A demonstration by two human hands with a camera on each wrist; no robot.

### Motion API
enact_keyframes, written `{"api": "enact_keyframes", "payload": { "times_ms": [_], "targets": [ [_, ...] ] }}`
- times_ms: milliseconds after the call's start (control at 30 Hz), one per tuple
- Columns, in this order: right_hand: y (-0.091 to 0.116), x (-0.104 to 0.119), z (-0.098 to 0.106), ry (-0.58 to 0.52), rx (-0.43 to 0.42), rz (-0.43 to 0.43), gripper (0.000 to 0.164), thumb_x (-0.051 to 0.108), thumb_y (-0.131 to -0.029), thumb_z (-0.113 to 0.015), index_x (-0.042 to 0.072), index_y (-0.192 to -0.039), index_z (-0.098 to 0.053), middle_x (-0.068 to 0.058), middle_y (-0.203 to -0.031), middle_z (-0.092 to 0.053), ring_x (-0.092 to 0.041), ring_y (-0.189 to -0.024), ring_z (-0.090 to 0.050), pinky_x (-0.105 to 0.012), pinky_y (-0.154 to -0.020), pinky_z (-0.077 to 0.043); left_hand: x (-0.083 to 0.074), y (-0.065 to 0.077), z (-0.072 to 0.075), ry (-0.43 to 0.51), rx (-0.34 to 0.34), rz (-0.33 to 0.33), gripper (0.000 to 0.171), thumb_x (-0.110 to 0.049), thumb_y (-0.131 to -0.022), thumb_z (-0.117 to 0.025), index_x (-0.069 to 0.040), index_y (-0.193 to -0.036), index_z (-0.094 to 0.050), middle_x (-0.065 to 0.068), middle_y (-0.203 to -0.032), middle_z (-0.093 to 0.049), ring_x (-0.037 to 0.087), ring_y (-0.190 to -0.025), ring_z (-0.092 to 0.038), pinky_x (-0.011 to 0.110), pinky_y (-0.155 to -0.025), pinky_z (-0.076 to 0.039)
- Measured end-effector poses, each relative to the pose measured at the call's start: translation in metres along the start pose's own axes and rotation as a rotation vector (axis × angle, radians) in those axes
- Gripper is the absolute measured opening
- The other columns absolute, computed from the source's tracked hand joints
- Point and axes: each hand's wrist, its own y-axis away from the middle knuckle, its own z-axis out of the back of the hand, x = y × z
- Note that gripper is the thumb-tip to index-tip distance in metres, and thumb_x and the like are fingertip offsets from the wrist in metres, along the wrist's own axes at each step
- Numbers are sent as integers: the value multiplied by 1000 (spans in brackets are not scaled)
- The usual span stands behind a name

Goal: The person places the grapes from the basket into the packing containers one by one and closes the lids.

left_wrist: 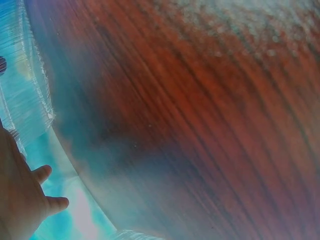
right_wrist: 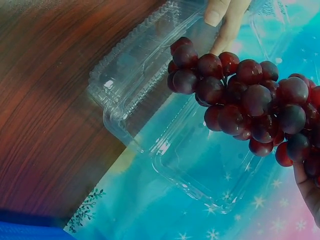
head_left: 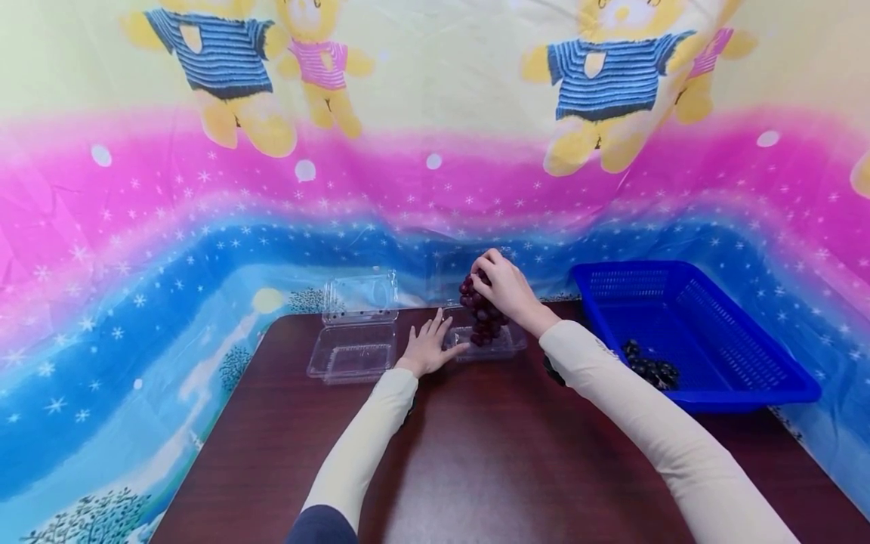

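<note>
A bunch of dark red grapes (head_left: 485,316) hangs from my right hand (head_left: 508,289), whose fingers and thumb grip its upper end. Below the bunch stands an open clear plastic clamshell box (head_left: 514,347), its lid raised behind. In the right wrist view the grapes (right_wrist: 255,102) stretch above the clear box (right_wrist: 120,97), with part of my right hand (right_wrist: 309,195) at their end. My left hand (head_left: 426,347) is at the box's left side, fingers spread and straight. The left wrist view shows only part of that hand (left_wrist: 22,195).
Left of my left hand, a second clear clamshell box (head_left: 353,353) stands open. A blue plastic basket (head_left: 748,397) with dark grapes (head_left: 652,369) in its near left corner is at the right. A printed cloth (head_left: 435,189) hangs behind the brown table (head_left: 476,468).
</note>
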Motion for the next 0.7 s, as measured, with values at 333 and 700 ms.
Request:
{"api": "enact_keyframes", "payload": {
  "times_ms": [333,700],
  "targets": [
    [-1,1,-6,-10,1,-17,13,20,-93,-55,11,-100,-61,-6,-105,-52,-18,-78,-54,-34,-65,-49,-2,1,0,0,5,9,86,-75,-84,-28,-21,-150,-16,4,-157,-3,29,-141,-18,60,-109,-12],
    [-1,6,-15,-31,1,-23,13,20,-93,-55,11,-100,-61,-6,-106,-52,-18,-78,-55,-34,-65,-49,-1,-2,-3,-33,13,31,88,-78,-81,-25,-26,-150,-13,1,-157,-1,26,-142,-17,58,-110,-13]
  ]
}}
